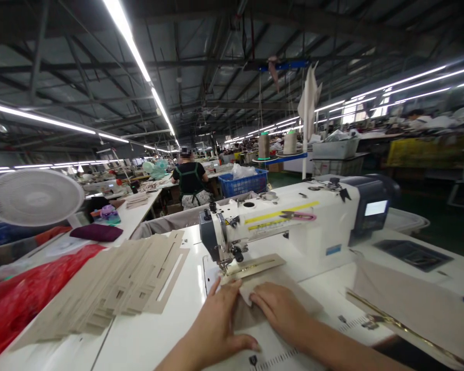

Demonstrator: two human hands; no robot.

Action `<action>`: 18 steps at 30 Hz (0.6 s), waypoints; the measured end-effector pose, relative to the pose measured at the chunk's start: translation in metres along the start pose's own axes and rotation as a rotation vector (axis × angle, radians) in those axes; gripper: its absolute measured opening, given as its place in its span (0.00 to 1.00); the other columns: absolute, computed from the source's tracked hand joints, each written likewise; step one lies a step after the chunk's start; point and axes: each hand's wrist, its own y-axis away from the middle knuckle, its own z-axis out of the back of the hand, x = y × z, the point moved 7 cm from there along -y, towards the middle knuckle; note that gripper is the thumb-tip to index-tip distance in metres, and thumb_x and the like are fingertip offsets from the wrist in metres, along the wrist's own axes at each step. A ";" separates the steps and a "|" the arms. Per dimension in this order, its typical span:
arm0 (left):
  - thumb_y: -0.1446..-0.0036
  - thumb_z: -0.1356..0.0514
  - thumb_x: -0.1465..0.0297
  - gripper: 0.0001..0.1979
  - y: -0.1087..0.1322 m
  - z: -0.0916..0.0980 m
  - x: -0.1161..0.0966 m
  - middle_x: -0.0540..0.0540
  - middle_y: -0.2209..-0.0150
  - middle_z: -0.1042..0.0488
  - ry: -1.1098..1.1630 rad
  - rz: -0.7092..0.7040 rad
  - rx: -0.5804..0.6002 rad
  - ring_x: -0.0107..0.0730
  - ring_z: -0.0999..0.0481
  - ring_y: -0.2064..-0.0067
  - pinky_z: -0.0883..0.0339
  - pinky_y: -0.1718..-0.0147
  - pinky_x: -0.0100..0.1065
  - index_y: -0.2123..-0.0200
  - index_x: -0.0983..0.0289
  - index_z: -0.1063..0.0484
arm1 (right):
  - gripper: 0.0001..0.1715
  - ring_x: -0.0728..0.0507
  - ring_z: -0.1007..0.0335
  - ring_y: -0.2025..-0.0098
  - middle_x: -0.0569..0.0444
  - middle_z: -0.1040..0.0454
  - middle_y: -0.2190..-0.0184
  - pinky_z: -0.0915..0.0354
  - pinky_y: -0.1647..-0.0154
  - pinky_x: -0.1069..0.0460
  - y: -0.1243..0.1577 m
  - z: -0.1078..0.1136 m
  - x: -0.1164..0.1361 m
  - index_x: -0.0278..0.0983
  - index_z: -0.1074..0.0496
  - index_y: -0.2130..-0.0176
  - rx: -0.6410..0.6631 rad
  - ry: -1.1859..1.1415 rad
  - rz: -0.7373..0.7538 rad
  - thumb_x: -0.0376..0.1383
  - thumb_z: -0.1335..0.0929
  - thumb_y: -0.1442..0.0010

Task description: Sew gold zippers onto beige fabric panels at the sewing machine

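Observation:
A beige fabric piece [294, 292] lies on the white sewing machine [263, 216] bed, under my hands. A strip with a gold zipper [255, 268] sits on it beside the needle area. My left hand [218, 317] rests on the fabric edge just in front of the presser foot [225, 264], thumb spread away from the fingers. My right hand [280, 312] has its fingers curled on a raised fold of the fabric, right of the left hand. Pink-handled thread snips [299, 216] lie on the machine arm.
Beige cut-out panels [119, 281] are fanned out at left beside a red plastic bag [34, 293]. Another beige piece with a gold zipper [413, 330] lies at right. Beyond are a fan [34, 197], thread cones [263, 146], a blue basket [245, 183] and a seated co-worker [189, 178].

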 end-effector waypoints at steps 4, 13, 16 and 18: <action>0.55 0.38 0.72 0.10 -0.013 -0.005 0.005 0.56 0.65 0.25 0.048 0.180 -0.001 0.40 0.28 0.62 0.36 0.61 0.37 0.65 0.65 0.28 | 0.17 0.43 0.32 0.64 0.48 0.27 0.69 0.37 0.61 0.49 0.003 0.042 0.010 0.35 0.28 0.70 -0.157 -0.045 0.059 0.33 0.43 0.38; 0.51 0.39 0.58 0.17 -0.019 -0.017 0.028 0.55 0.73 0.26 1.113 0.411 -0.140 0.33 0.29 0.70 0.36 0.66 0.33 0.70 0.68 0.25 | 0.26 0.49 0.30 0.74 0.50 0.27 0.70 0.38 0.75 0.56 0.040 -0.041 0.015 0.36 0.36 0.65 0.343 -1.343 -0.710 0.56 0.37 0.47; 0.51 0.38 0.57 0.18 -0.016 -0.019 0.027 0.56 0.75 0.25 1.426 0.470 -0.151 0.30 0.29 0.73 0.37 0.72 0.28 0.70 0.68 0.25 | 0.27 0.46 0.27 0.71 0.50 0.29 0.70 0.32 0.70 0.51 0.001 -0.060 0.025 0.34 0.35 0.64 0.217 -1.580 -0.724 0.55 0.42 0.43; 0.51 0.37 0.58 0.17 -0.013 -0.011 0.037 0.55 0.75 0.25 1.453 0.475 -0.183 0.29 0.29 0.73 0.38 0.74 0.27 0.70 0.68 0.25 | 0.24 0.45 0.29 0.76 0.51 0.30 0.77 0.32 0.73 0.50 -0.019 -0.057 0.013 0.34 0.32 0.70 0.214 -1.255 -0.591 0.50 0.42 0.41</action>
